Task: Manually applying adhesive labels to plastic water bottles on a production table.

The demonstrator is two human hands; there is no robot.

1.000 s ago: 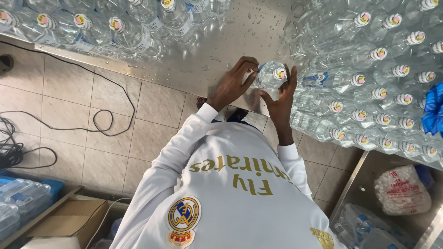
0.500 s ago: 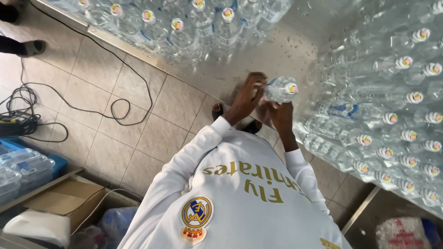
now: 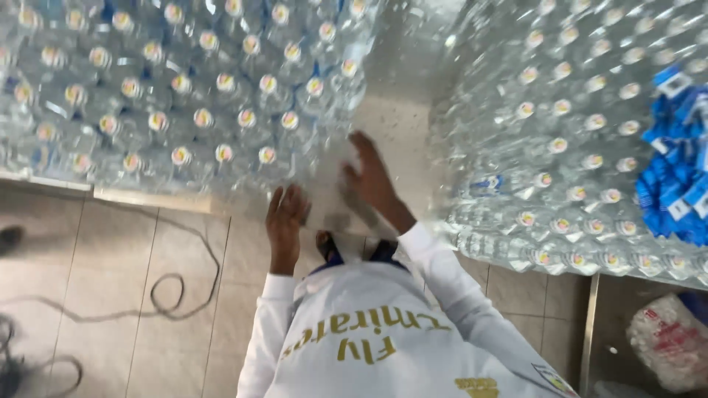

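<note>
The frame is blurred by motion. A clear plastic water bottle (image 3: 330, 188) shows as a pale smear on the wet steel table (image 3: 398, 140), in the gap between two masses of bottles. My right hand (image 3: 372, 180) lies on its right side and seems to grip it. My left hand (image 3: 285, 215) is at the bottle's left, near the table's front edge, fingers stretched out and apart. White sleeves cover both arms.
Several capped water bottles (image 3: 184, 96) crowd the table on the left, and several more (image 3: 575, 147) on the right. Blue packets (image 3: 678, 169) lie at the far right. A cable (image 3: 177, 287) loops on the tiled floor. A white bag (image 3: 664, 339) sits at lower right.
The view swung left and up over the table. Both hands came down from holding the bottle in the air to the table gap, and the left hand let go.
</note>
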